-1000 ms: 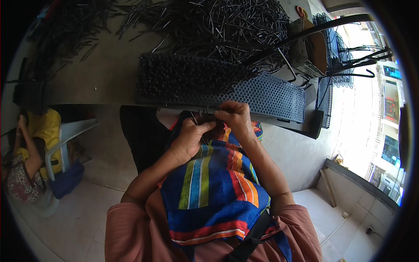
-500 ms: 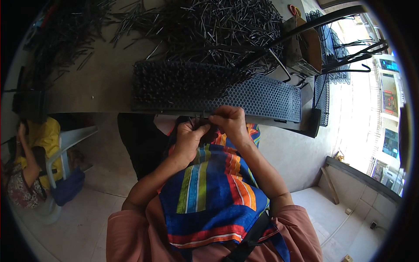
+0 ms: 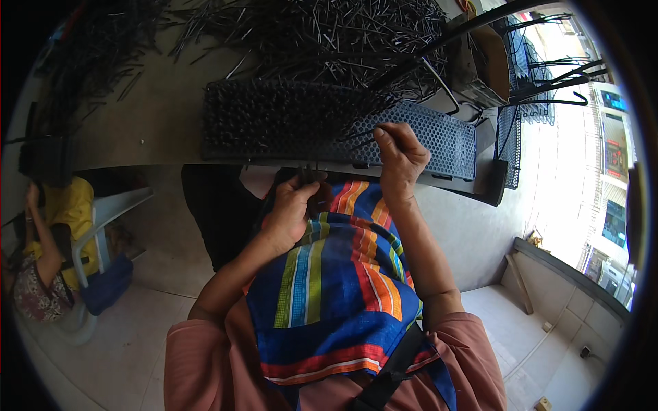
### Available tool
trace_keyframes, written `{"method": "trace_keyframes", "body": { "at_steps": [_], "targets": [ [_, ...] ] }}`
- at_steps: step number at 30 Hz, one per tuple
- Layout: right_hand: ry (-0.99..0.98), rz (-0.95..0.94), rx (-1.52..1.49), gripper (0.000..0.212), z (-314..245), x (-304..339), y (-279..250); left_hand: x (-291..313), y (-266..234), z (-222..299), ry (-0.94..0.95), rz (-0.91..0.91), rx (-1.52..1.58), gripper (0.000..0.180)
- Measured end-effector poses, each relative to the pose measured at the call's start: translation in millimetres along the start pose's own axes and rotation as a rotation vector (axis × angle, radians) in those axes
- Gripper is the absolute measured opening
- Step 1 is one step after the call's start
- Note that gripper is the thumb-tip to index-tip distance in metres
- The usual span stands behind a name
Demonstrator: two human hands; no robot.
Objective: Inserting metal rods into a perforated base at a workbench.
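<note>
A grey perforated rack (image 3: 439, 140) stretches along the table's near side, with round holes in rows. Dark thin rods (image 3: 274, 116) stand packed in its left and middle holes; the right part shows bare holes. Over the rack, my right hand (image 3: 404, 154) is closed in a pinch on a thin dark rod (image 3: 361, 135) that points left toward the standing ones. My left hand (image 3: 291, 209) is below the table's front edge, above the striped apron, closed round a few short dark rods (image 3: 314, 170) that poke up past the thumb.
Heaped loose dark rods (image 3: 329, 41) cover the back of the table (image 3: 157, 130). A cardboard box (image 3: 490, 65) and a thick curved black bar (image 3: 473, 31) are at the back right. At far left a person (image 3: 41, 260) sits by a pale chair (image 3: 103, 226).
My right hand has left the left hand and moved up and right, over the rack, with a thin dark rod. My left hand has stayed nearly in place.
</note>
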State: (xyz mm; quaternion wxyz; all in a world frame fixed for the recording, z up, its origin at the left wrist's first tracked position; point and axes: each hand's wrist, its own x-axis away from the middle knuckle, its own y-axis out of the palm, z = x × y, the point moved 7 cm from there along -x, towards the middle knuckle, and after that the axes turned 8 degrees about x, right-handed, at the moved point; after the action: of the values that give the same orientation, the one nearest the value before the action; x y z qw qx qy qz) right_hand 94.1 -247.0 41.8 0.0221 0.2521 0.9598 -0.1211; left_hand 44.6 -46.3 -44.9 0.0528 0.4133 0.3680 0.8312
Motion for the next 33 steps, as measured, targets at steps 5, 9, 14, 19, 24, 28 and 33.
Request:
{"method": "trace_keyframes", "body": {
  "at_steps": [5, 9, 14, 19, 24, 28, 33],
  "targets": [
    [-0.172, -0.017, 0.072, 0.011, -15.4, 3.8, 4.8, 1.2, 3.5, -0.6, -0.054, 0.032, -0.006, 0.016],
    [-0.164, -0.056, 0.092, 0.012, -6.3, 2.2, 8.5, 5.4, 4.1, 3.2, -0.027, 0.065, -0.038, 0.017],
    [-0.104, -0.053, 0.016, 0.012, -4.3, 0.0, 5.0, 1.0, 3.4, -0.5, -0.04, 0.022, -0.028, 0.018],
    [-0.123, -0.067, 0.006, 0.01, -1.0, 1.1, 4.2, 1.8, 9.2, 4.1, -0.027, -0.013, -0.035, 0.018],
    [-0.162, -0.081, 0.021, 0.011, -4.3, 0.0, 3.1, 0.8, 12.0, 4.6, 0.006, -0.052, -0.025, 0.017],
    [-0.145, -0.102, 0.047, 0.012, -6.2, -1.0, 4.1, -2.9, 2.8, -2.0, -0.046, 0.038, -0.016, 0.017],
    [-0.136, -0.086, 0.044, 0.012, -5.7, 0.5, 2.2, -1.0, 6.2, -2.9, -0.086, 0.047, 0.008, 0.018]
  ]
}}
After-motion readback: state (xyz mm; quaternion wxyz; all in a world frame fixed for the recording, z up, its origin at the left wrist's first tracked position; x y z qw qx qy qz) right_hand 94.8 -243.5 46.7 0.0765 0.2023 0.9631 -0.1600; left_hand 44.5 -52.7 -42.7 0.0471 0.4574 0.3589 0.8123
